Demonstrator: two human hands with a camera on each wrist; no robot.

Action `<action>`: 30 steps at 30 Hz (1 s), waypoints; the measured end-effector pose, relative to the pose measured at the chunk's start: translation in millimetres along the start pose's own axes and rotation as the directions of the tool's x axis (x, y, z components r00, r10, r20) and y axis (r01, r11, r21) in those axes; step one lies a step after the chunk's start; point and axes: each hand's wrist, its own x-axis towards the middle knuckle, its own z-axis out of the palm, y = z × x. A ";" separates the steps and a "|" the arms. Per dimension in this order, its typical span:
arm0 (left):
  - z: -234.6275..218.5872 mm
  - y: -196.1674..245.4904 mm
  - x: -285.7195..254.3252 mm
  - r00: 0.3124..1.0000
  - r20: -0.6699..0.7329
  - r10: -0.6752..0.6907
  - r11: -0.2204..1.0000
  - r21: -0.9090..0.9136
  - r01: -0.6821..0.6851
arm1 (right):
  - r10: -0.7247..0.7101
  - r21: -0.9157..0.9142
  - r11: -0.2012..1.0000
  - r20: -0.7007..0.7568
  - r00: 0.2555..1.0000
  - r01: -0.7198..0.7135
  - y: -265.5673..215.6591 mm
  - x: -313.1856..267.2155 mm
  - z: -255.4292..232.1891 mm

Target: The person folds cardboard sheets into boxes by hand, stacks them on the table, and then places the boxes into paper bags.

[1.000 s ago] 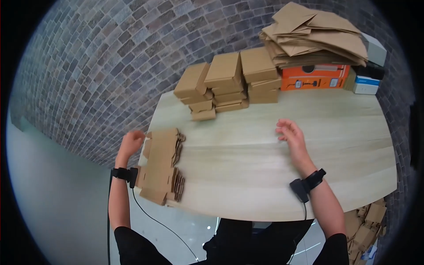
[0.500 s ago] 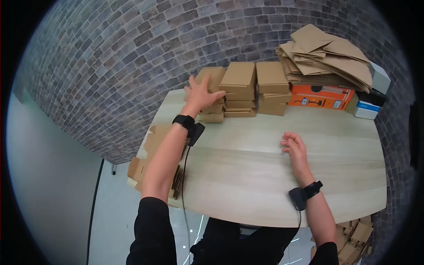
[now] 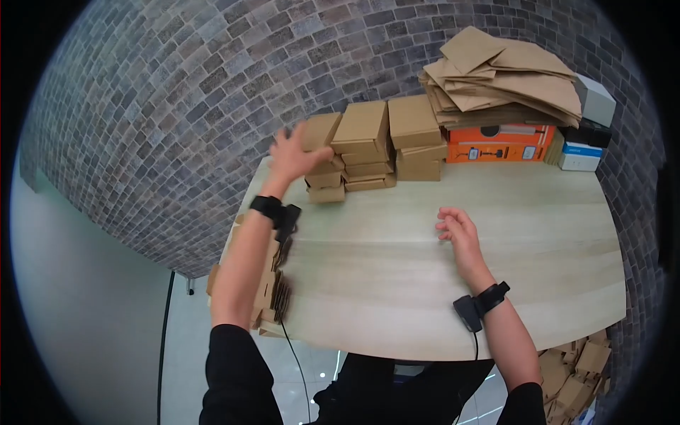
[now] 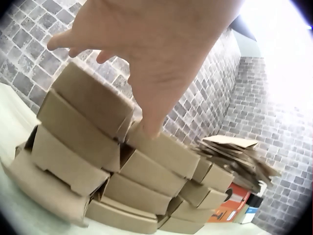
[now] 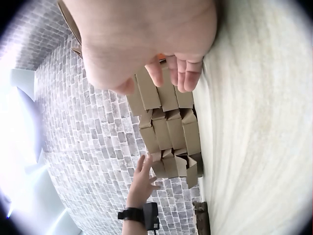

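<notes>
With fingers spread, my left hand (image 3: 292, 161) is at the left stack of small brown cardboard boxes. In the head view it overlaps the left side of the top box (image 3: 322, 129). The left wrist view shows this hand (image 4: 156, 54) above the stacks, its thumb pointing down close over the middle stack (image 4: 164, 149). My right hand (image 3: 459, 237), fingers loosely bent and holding nothing, stays over the middle right of the table (image 3: 382, 283). From the right wrist view, the right hand's fingers (image 5: 192, 73) hang in front of the box stacks.
Flat cardboard blanks (image 3: 273, 290) lie piled at the table's left edge, partly behind my left forearm. Brown paper sheets (image 3: 503, 81) rest on an orange box (image 3: 496, 145) at the back right, beside a white box (image 3: 581, 157). More cardboard (image 3: 584, 365) sits below the right edge.
My left hand went from beside the flat cardboard up to the left box stack, then shifted slightly left there, fingers still spread. My right hand keeps about the same place and pose.
</notes>
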 end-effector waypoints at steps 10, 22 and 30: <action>-96.8 -251.3 -86.9 0.913 0.316 -0.260 0.965 0.113 0.236 | 0.036 -0.013 0.999 0.021 0.999 -0.036 -0.7 1.0 0.4; -85.6 -280.5 -220.1 0.817 0.376 -0.437 0.881 0.360 0.306 | 0.039 -0.047 0.998 -0.014 0.999 -0.040 1.3 4.3 -1.9; -80.1 -303.8 -235.5 0.920 0.044 -0.390 0.907 0.192 0.376 | 0.033 -0.016 0.999 0.003 0.999 -0.033 2.8 5.1 -6.4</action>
